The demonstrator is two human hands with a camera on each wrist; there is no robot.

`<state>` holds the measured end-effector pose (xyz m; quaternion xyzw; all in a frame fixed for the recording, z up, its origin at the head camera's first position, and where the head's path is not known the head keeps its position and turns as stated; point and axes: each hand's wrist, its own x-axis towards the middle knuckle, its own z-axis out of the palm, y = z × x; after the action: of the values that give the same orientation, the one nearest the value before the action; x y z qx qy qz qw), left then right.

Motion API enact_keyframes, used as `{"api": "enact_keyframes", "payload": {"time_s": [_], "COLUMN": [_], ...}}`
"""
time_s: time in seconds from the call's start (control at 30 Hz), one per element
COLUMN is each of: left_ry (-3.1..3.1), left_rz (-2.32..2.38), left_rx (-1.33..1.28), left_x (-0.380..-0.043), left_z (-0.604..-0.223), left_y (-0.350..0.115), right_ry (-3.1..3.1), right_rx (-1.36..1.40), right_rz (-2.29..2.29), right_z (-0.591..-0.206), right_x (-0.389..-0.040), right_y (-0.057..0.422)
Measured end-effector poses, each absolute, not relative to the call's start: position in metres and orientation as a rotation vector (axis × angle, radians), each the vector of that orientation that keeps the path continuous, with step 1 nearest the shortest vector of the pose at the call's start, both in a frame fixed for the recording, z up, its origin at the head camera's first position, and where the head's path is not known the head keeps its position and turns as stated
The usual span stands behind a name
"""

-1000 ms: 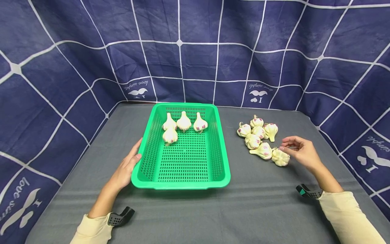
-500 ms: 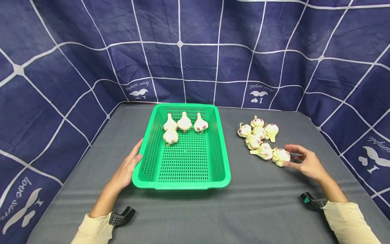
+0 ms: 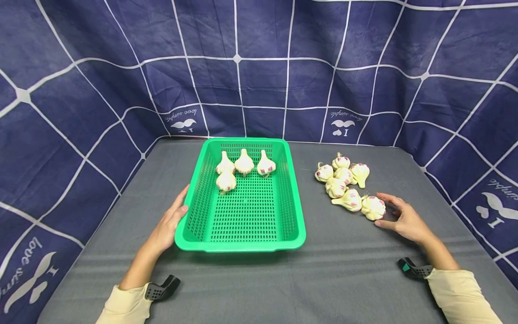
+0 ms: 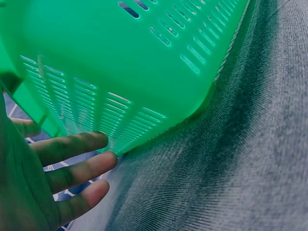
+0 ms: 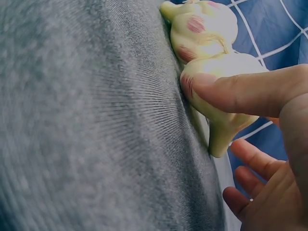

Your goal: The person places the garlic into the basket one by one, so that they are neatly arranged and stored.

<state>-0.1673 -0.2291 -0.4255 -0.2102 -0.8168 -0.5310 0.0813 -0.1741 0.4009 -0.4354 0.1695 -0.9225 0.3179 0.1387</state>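
A green plastic basket (image 3: pixel 247 245) stands on the grey cloth, with several white garlic bulbs (image 3: pixel 244 162) at its far end. My left hand (image 3: pixel 163 227) rests against the basket's left side; in the left wrist view its extended fingers (image 4: pixel 79 173) lie at the slotted wall. On the right, a loose group of purple-flecked garlic bulbs (image 3: pixel 343 175) lies on the cloth. My right hand (image 3: pixel 404 220) is spread around the nearest garlic bulb (image 3: pixel 373 208), thumb on the near side and forefinger on the far side. In the right wrist view the thumb (image 5: pixel 231 91) overlaps that bulb (image 5: pixel 221 108), its stem pointing toward the other fingers.
Grey cloth (image 3: pixel 259 288) covers the table. A dark blue curtain with white lines (image 3: pixel 263 81) hangs behind and along both sides. Between basket and garlic group lies a strip of grey cloth (image 3: pixel 311 216).
My right hand has come down from above the nearest garlic bulb to its right side, and its thumb and forefinger have spread apart. The left hand and basket stay where they were.
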Motion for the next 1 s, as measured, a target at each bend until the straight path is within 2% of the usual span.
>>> {"api": "enact_keyframes", "payload": {"time_s": [0.37,0.6,0.8,1.0], "left_ry": [-2.442,-2.450,-2.428,-2.421], "left_rz": [-1.583,-1.583,-1.594,-1.611], "left_rx": [-0.628,-0.622,-0.637,-0.654], "left_x": [-0.167,-0.166,-0.167,-0.168], "left_z": [-0.425,-0.424,-0.425,-0.425], "left_y": [-0.228,-0.229,-0.229,-0.229], "right_ry": [-2.651,-2.569,-2.454,-2.452], "right_rx": [0.422,0.353,0.424,0.517], "right_rz": [0.910,0.997,1.152,1.119], "right_z": [-0.435,-0.422,-0.406,-0.396], "right_x": [-0.170,-0.159,-0.157,-0.161], "right_y": [0.402,0.400,0.388,0.373]}}
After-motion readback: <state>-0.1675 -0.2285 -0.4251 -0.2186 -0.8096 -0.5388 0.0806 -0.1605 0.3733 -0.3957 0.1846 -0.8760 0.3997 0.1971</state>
